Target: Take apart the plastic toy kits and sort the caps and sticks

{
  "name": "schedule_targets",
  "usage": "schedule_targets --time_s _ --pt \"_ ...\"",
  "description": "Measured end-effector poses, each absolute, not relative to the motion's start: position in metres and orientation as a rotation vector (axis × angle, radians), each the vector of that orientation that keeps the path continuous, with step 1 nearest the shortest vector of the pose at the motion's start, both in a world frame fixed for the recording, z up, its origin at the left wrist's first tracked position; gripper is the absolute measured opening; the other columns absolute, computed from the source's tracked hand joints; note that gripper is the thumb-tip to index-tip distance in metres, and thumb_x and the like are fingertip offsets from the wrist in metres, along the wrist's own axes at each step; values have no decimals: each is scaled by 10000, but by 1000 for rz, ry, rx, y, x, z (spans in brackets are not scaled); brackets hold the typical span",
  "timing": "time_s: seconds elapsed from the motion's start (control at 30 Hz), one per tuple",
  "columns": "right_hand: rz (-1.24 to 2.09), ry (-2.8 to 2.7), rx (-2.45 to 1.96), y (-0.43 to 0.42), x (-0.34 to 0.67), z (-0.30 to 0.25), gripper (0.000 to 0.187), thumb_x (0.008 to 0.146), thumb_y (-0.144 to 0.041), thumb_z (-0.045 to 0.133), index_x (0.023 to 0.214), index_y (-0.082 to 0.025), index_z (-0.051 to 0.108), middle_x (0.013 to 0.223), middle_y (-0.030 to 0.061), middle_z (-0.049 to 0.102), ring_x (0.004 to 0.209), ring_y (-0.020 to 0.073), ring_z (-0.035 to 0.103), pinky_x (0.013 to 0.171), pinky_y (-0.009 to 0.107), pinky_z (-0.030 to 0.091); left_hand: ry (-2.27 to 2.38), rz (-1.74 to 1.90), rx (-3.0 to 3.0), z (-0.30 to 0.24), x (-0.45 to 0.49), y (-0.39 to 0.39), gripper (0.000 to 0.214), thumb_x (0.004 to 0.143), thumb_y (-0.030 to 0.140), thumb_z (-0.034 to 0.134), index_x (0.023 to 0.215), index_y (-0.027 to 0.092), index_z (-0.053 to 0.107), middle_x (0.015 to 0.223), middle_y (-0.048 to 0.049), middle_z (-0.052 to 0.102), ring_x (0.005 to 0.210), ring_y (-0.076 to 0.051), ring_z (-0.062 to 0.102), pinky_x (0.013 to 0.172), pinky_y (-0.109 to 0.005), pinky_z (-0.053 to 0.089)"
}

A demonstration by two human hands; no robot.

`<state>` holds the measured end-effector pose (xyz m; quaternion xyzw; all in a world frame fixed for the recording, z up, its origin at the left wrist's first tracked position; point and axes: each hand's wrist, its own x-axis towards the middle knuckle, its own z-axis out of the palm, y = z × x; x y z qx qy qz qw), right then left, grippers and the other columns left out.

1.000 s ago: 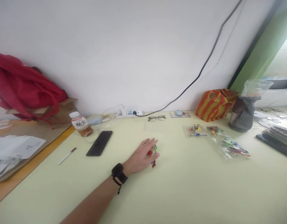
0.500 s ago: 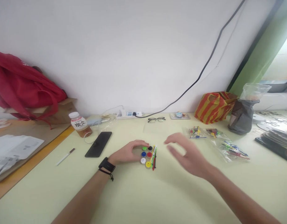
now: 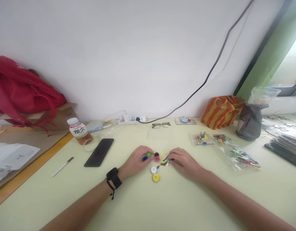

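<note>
My left hand (image 3: 138, 161) curls its thumb and fingers around a green disc (image 3: 148, 154) and a blue disc (image 3: 145, 158), small round plastic pieces on the table. Just right of its fingertips sit a black disc (image 3: 156, 154) and a red disc (image 3: 157, 158). Nearer to me, a white disc (image 3: 153, 170) and a yellow disc (image 3: 156, 178) stand close together. My right hand (image 3: 184, 162) is closed at the fingertips on a small bunch of coloured plastic sticks (image 3: 165, 162), partly covered by the fingers. A yellow stick (image 3: 162, 156) lies slanted between the hands.
Left are a phone (image 3: 99, 152), a pen (image 3: 62, 166) and a drink bottle (image 3: 80, 131). Glasses (image 3: 161, 125) and a power strip (image 3: 132, 120) lie along the wall. On the right are clear bags of plastic pieces (image 3: 241, 158), a striped bag (image 3: 221, 112) and stacked discs (image 3: 287, 141).
My right hand has come left and down onto the sticks, which are now shifted and less aligned. The disc group has spread, with white and yellow now nearer to me.
</note>
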<state>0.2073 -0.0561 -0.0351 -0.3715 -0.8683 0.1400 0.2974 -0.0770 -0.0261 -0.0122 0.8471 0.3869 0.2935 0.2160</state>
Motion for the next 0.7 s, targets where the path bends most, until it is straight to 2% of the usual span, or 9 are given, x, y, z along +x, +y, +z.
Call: schedule_targets --time_s 0.07,0.13,0.27,0.33,0.47,0.57,0.7 --pt "384 -2267 -1007 -51 211 -37 225 995 -140 520 1121 -252 669 1108 85 703 1034 247 645 923 445 534 1049 814 2356 -7 -78 -31 236 1026 362 552 1189 278 701 1219 -66 712 1192 -254 622 1057 -428 512" --pt "432 -2225 -1030 -49 214 -37 223 982 -129 526 1124 -246 652 1089 84 699 1014 243 648 903 429 539 982 786 2398 0 -80 -37 335 998 418 608 1303 290 659 1358 -81 655 1298 -272 565 1124 -453 473" --pt "533 -2206 -1057 -56 216 -33 213 984 -126 518 1089 -247 658 1051 77 696 991 237 647 857 400 546 824 610 2570 6 -81 -45 653 773 587 831 1341 319 653 1460 -75 603 1399 -347 472 1196 -522 397" --pt "553 -2199 -1068 -59 217 -33 232 988 -126 509 1099 -252 668 1056 80 698 998 238 649 855 396 550 802 577 2613 4 -82 -46 601 785 585 822 1309 327 679 1448 -66 618 1408 -358 462 1190 -540 400" --pt "554 -2204 -1067 -61 218 -33 272 991 -122 491 1131 -260 679 1068 86 703 1009 243 662 869 399 558 837 628 2617 -2 -81 -44 274 965 347 658 1229 340 729 1431 -41 639 1423 -313 457 1173 -524 431" --pt "547 -2163 -1082 -61 218 -33 250 974 -112 509 1089 -254 678 1060 80 700 996 236 664 859 386 560 849 675 2633 -5 -80 -41 301 1020 249 550 1243 350 724 1420 -30 646 1398 -280 476 1161 -502 446" --pt "507 -2126 -1156 -58 222 -32 218 941 -107 558 1043 -252 685 1031 72 701 989 242 657 852 393 553 906 756 2646 -7 -79 -38 309 1039 240 526 1284 324 696 1353 -43 677 1288 -261 530 1115 -467 474"
